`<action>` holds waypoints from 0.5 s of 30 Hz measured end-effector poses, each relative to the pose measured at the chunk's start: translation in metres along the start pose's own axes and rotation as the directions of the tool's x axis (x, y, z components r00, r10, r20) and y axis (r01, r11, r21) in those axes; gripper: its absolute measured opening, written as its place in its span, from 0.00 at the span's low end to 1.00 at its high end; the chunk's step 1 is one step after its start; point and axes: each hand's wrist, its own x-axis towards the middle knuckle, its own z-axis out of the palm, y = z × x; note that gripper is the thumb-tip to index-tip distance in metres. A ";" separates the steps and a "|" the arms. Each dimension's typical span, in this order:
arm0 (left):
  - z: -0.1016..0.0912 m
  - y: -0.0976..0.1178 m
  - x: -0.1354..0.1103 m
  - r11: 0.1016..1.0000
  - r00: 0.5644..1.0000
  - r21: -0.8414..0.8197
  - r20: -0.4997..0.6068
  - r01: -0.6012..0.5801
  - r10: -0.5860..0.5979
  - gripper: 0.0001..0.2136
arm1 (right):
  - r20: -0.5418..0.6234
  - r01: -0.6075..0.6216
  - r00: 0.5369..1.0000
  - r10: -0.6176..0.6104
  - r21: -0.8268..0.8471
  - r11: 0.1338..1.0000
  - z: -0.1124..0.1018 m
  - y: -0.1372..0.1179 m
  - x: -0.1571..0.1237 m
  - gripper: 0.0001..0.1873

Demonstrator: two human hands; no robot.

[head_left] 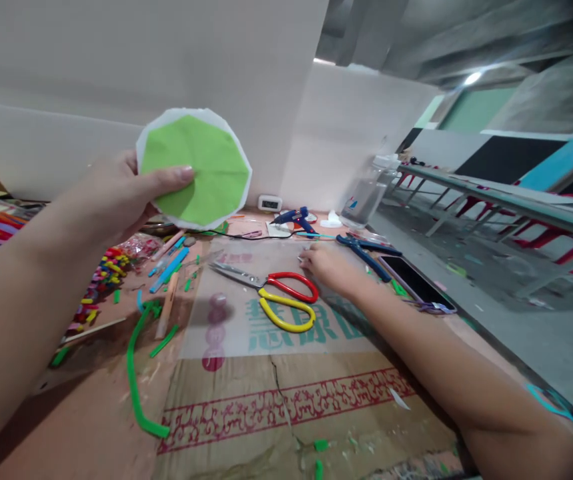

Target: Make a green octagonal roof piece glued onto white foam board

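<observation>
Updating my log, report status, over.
Left hand holding up green-white disc. Right hand low, grip unclear. Scissors beside it, possibly in the way.

The scissors (262, 285) lie on a sheet (199, 340) over cardboard (216, 383). Behind them are a clock (270, 203) and a glue gun (293, 216); behind and right of them, a bottle (363, 200). Pliers (366, 256) lie right of them, a phone (416, 283) farther right. Left of them lies a marker (169, 269); before and left, a strip (133, 373). A disc (211, 163) is above, behind and left of them.
</observation>
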 end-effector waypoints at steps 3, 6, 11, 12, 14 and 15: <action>0.001 0.004 -0.002 0.998 0.998 0.013 0.017 -0.056 0.056 0.25 | -0.025 -0.016 1.000 0.018 0.055 0.998 0.003 -0.004 0.000 0.07; 0.000 0.007 -0.003 0.998 0.998 0.023 0.016 -0.057 0.057 0.23 | -0.031 -0.022 0.999 0.027 0.154 0.988 -0.005 -0.019 -0.004 0.04; -0.002 0.010 -0.004 0.997 0.998 0.053 -0.011 -0.054 0.054 0.27 | 0.257 0.036 0.938 -0.232 0.595 0.803 -0.010 -0.069 -0.027 0.08; -0.001 0.010 -0.004 0.997 0.998 0.047 -0.008 -0.060 0.060 0.27 | 0.307 0.003 0.902 -0.303 0.697 0.717 -0.008 -0.076 -0.031 0.10; 0.000 0.011 -0.006 0.998 0.998 0.011 0.005 -0.066 0.066 0.26 | 0.333 -0.030 0.864 -0.377 0.783 0.622 -0.003 -0.085 -0.035 0.12; 0.001 0.012 -0.007 0.998 0.998 -0.013 0.016 -0.066 0.066 0.26 | 0.313 0.004 0.876 -0.367 0.756 0.654 -0.001 -0.085 -0.034 0.11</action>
